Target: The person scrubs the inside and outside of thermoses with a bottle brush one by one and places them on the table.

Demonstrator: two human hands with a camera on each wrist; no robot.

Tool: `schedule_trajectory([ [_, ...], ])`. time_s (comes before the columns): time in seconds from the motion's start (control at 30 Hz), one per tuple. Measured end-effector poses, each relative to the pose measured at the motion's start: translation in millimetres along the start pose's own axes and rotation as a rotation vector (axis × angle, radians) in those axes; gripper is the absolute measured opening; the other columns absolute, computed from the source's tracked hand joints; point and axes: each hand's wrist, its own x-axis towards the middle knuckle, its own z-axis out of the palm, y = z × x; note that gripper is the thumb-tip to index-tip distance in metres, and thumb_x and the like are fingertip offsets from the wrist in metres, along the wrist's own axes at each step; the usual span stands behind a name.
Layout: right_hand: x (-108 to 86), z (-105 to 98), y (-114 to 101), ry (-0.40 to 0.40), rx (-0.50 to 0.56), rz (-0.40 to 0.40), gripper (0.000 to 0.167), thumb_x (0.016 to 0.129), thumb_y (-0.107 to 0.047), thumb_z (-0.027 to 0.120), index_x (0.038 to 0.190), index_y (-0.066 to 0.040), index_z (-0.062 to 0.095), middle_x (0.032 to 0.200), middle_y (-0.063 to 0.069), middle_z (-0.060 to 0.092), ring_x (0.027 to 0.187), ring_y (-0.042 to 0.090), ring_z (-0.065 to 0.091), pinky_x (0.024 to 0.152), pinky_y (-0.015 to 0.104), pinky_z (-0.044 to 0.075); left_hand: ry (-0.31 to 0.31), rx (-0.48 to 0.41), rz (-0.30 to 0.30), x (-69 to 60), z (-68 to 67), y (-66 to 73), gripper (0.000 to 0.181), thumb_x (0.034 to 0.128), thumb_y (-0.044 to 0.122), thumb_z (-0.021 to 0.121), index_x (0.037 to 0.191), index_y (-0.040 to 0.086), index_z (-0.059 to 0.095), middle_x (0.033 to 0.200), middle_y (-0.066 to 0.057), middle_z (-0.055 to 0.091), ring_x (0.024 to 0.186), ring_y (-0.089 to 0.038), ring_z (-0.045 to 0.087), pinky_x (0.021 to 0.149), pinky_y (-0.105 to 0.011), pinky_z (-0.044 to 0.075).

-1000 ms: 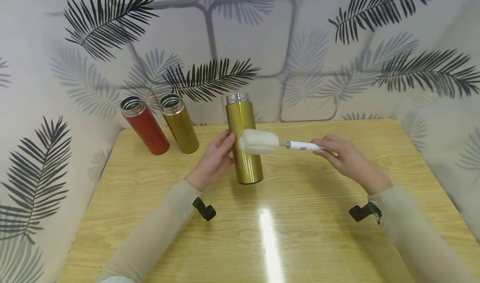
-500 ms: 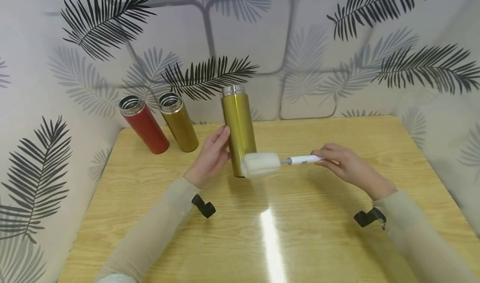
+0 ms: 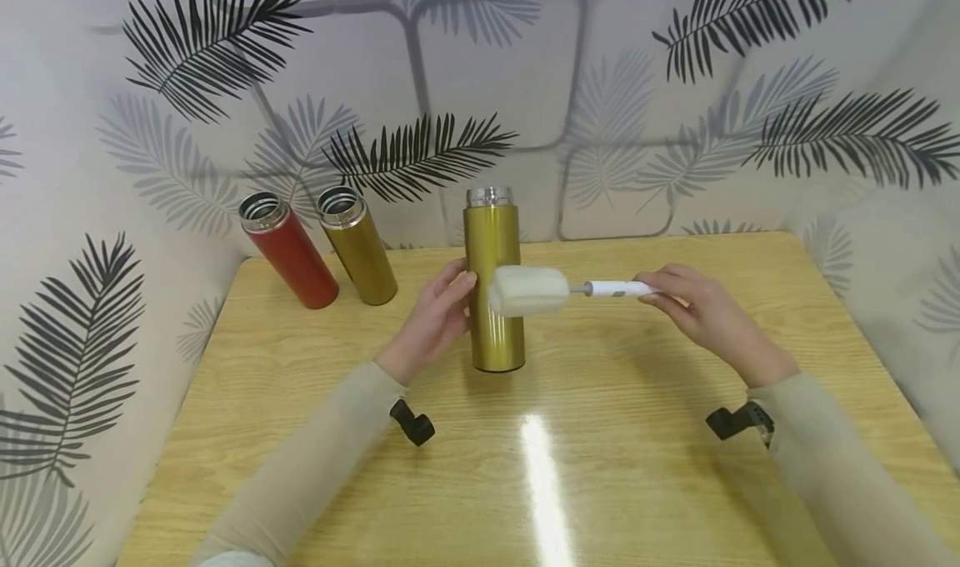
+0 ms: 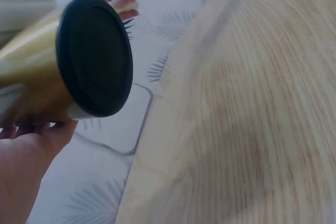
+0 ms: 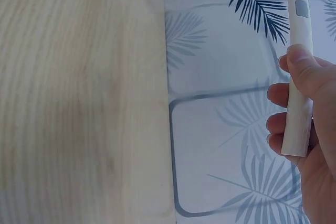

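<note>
In the head view my left hand (image 3: pixel 435 321) grips a tall gold vacuum flask (image 3: pixel 498 346) from its left side. The flask is lidless, with a bare steel neck at the top. Its black base (image 4: pixel 97 56) faces the left wrist camera, lifted off the tabletop. My right hand (image 3: pixel 693 304) holds the white handle (image 5: pixel 300 30) of a bottle brush, fingers and thumb wrapped around it in the right wrist view. The brush's pale sponge head (image 3: pixel 529 290) lies across the flask's front at mid-height; whether it touches the wall is hard to tell.
A red flask (image 3: pixel 296 258) and a shorter gold flask (image 3: pixel 360 254) stand lidless at the table's back left. Behind the wooden table (image 3: pixel 337 459) rises a wall (image 3: pixel 487 75) with a leaf pattern, close to the back edge.
The sponge head goes down to the flask's lower part, then comes back up to its middle. The flask shifts up and left, then returns right and down, standing straighter now.
</note>
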Motion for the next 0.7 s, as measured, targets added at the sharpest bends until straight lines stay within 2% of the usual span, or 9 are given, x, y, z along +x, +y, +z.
schedule_trajectory([
  [0.07,3.4,-1,-1,0.009,-0.003,0.016,0.025,0.097,-0.008,0.071,0.121,0.000,0.074,0.096,0.006,0.070,0.074,0.008,0.047,0.064,0.019,0.038,-0.024,0.013,-0.011,-0.7,0.7,-1.4,0.068,0.1026,0.027,0.064,0.157,0.004,0.031,0.128,-0.004,0.058,0.118,-0.017,0.058,0.099,-0.035,0.052],
  [0.17,8.7,-3,-2,0.024,-0.017,0.040,0.040,0.084,0.012,0.077,0.122,0.001,0.074,0.095,0.007,0.070,0.073,0.008,0.046,0.064,0.019,0.037,-0.036,0.059,-0.031,-0.7,2.4,-3.0,0.106,0.0855,0.046,0.086,0.161,0.002,0.025,0.131,-0.008,0.058,0.117,-0.019,0.061,0.102,-0.036,0.052],
  [0.23,11.9,-6,-2,0.039,-0.037,0.056,0.042,0.082,0.014,0.078,0.122,0.002,0.074,0.095,0.008,0.071,0.073,0.010,0.047,0.064,0.020,0.037,-0.035,0.091,-0.046,0.2,3.5,-3.7,0.122,0.0723,0.056,0.090,0.161,0.002,0.026,0.133,-0.011,0.058,0.117,-0.020,0.062,0.105,-0.037,0.051],
  [0.3,15.0,-9,-2,0.052,-0.056,0.074,0.041,0.083,0.014,0.077,0.122,0.002,0.073,0.096,0.011,0.072,0.075,0.011,0.050,0.065,0.020,0.038,-0.031,0.122,-0.055,1.1,4.3,-4.3,0.126,0.0677,0.061,0.089,0.159,0.002,0.027,0.133,-0.013,0.058,0.115,-0.019,0.063,0.106,-0.039,0.050],
  [0.43,20.6,-16,0,0.081,-0.092,0.094,0.043,0.082,0.016,0.077,0.122,0.002,0.073,0.097,0.013,0.073,0.076,0.013,0.052,0.067,0.021,0.037,-0.030,0.166,-0.055,2.6,4.3,-5.4,0.123,0.0673,0.065,0.087,0.155,0.002,0.028,0.136,-0.018,0.058,0.116,-0.018,0.063,0.112,-0.040,0.046],
  [0.53,24.0,-19,2,0.091,-0.106,0.080,0.044,0.081,0.017,0.077,0.122,0.002,0.073,0.096,0.013,0.072,0.076,0.013,0.052,0.068,0.022,0.037,-0.033,0.172,-0.039,3.3,3.6,-6.2,0.119,0.0693,0.065,0.086,0.153,0.003,0.029,0.139,-0.023,0.055,0.119,-0.019,0.062,0.116,-0.043,0.042],
  [0.7,24.8,-15,3,0.079,-0.087,0.046,0.044,0.079,0.016,0.079,0.121,0.002,0.074,0.093,0.011,0.072,0.074,0.014,0.051,0.067,0.023,0.037,-0.048,0.174,-0.002,3.7,0.9,-7.6,0.107,0.0819,0.059,0.078,0.157,0.002,0.027,0.153,-0.023,0.041,0.136,-0.026,0.047,0.124,-0.047,0.029],
])
